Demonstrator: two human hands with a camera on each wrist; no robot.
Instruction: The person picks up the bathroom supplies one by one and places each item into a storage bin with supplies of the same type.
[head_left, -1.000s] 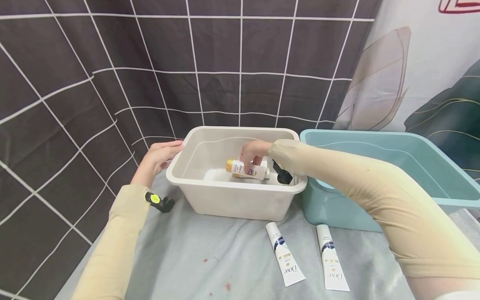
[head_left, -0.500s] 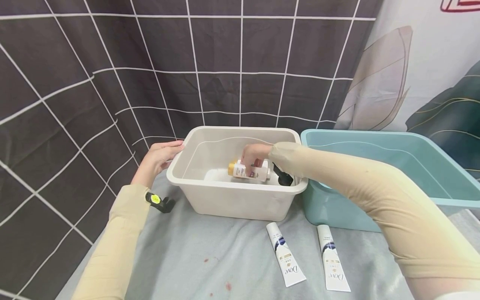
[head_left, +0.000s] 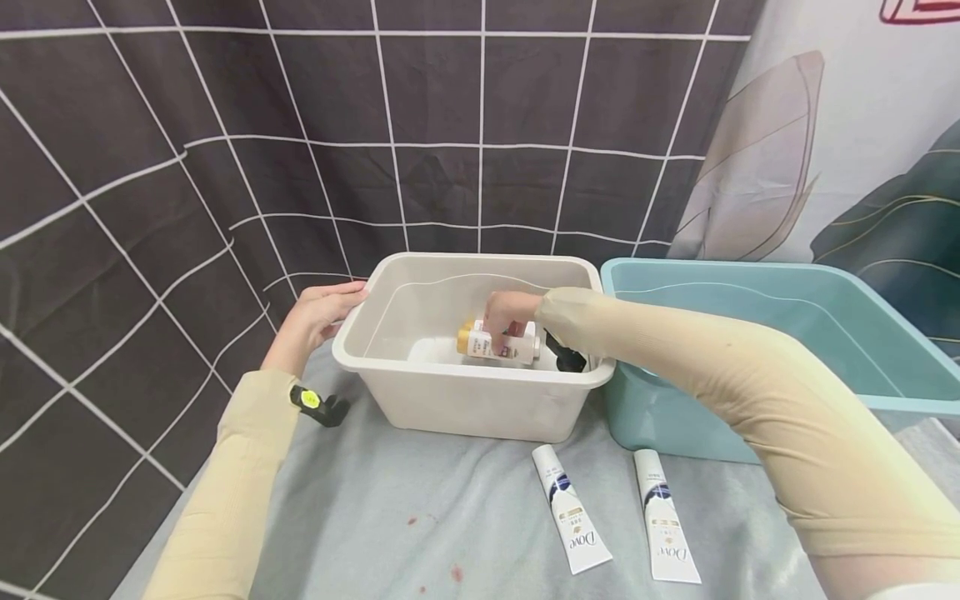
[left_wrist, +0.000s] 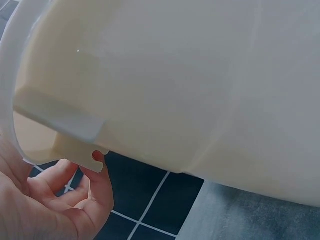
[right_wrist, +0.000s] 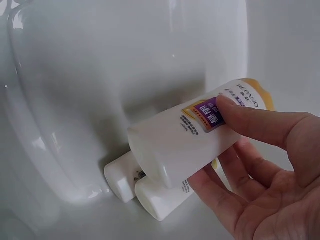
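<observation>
In the right wrist view my right hand (right_wrist: 265,175) grips a white bottle (right_wrist: 175,142) with a purple label and a yellow cap, thumb on the label side and fingers on the other. Two more white bottles lie under it on the floor of the off-white bin (head_left: 457,404); one is the near bottle (right_wrist: 160,200), the other the left bottle (right_wrist: 121,179). Their cap ends are mostly hidden by the held bottle and my fingers. At the bin's left end my left hand (head_left: 322,310) holds the rim, fingertips curled at the lip's underside in the left wrist view.
A blue bin (head_left: 675,417) stands directly right of the off-white one. In front of them lie two white Dove tubes, the left tube (head_left: 573,512) and the right tube (head_left: 666,517), on a grey cloth (head_left: 360,517). A dark gridded curtain (head_left: 442,183) hangs behind.
My right hand has shifted slightly to the right inside the bin with the bottle, which now sits a little lower in view. My left hand stays at the rim.
</observation>
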